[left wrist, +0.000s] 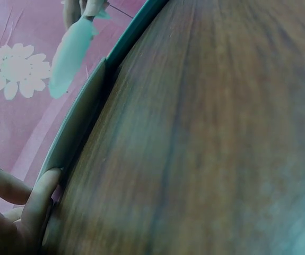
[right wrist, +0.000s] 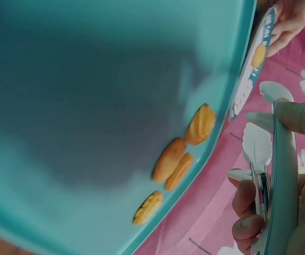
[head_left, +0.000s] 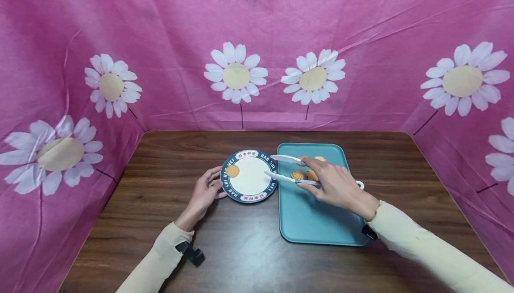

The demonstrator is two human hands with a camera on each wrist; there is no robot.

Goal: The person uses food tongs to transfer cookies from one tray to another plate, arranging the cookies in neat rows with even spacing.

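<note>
My left hand (head_left: 204, 191) holds the left rim of a round plate (head_left: 250, 178) with a dark blue patterned border. One round cookie (head_left: 232, 171) lies on the plate's left side. My right hand (head_left: 336, 183) grips white-tipped tongs (head_left: 283, 176) above the tray. Their arms are spread, the tips reaching over the plate's right edge with nothing between them. Beneath that hand, several cookies (head_left: 297, 175) lie on a teal tray (head_left: 321, 221). The right wrist view shows the shell-shaped cookie (right wrist: 200, 125) and others near the tray's far edge.
Plate and tray sit side by side on a brown wooden table (head_left: 160, 159), the plate's right rim right at the tray's edge. A pink cloth (head_left: 172, 25) with white flowers surrounds the table at the back and both sides.
</note>
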